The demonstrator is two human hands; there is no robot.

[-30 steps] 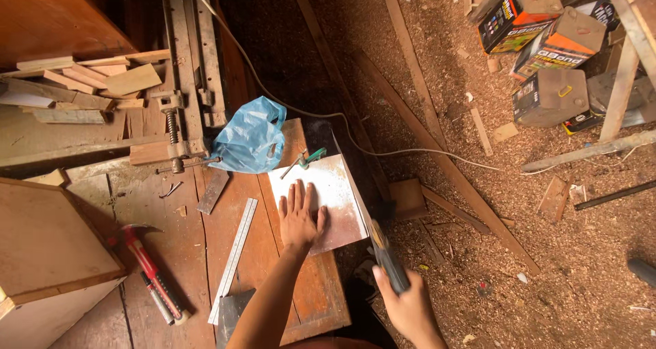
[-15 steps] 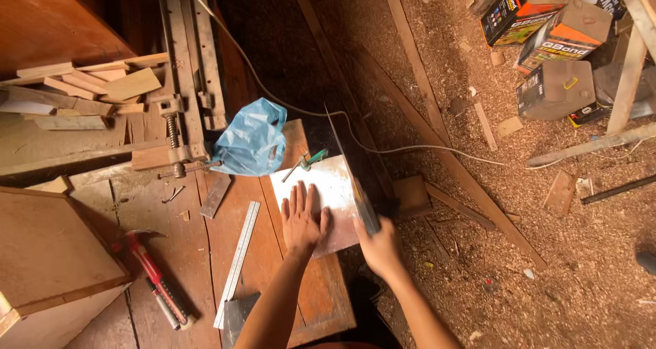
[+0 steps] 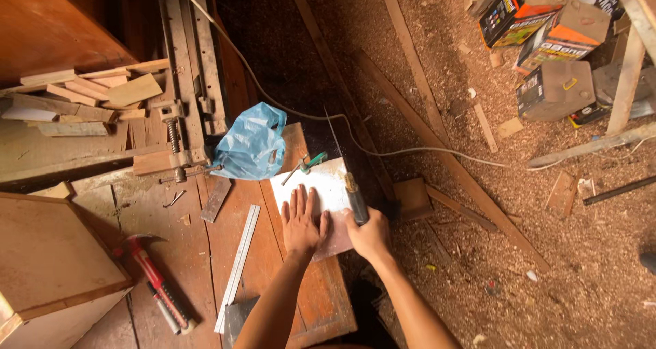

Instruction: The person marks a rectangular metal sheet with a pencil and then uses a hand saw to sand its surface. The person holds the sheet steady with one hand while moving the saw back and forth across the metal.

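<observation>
The left hand (image 3: 302, 220) lay spread flat on the white panel (image 3: 321, 192) at the workbench (image 3: 307, 308) edge, while the right hand (image 3: 369, 236) gripped the saw (image 3: 350, 185) along the panel's right side; firmer downward pressure appeared advisable.

Two bare arms reach forward, hands side by side.

The left hand (image 3: 301, 222) lies flat, palm down, fingers spread and pointing away from the body, its forearm running back toward the lower frame edge. The right hand (image 3: 370, 235) is curled into a closed fist, knuckles up, wrist straight, just right of the left one, forearm angling in from the lower right.
</observation>
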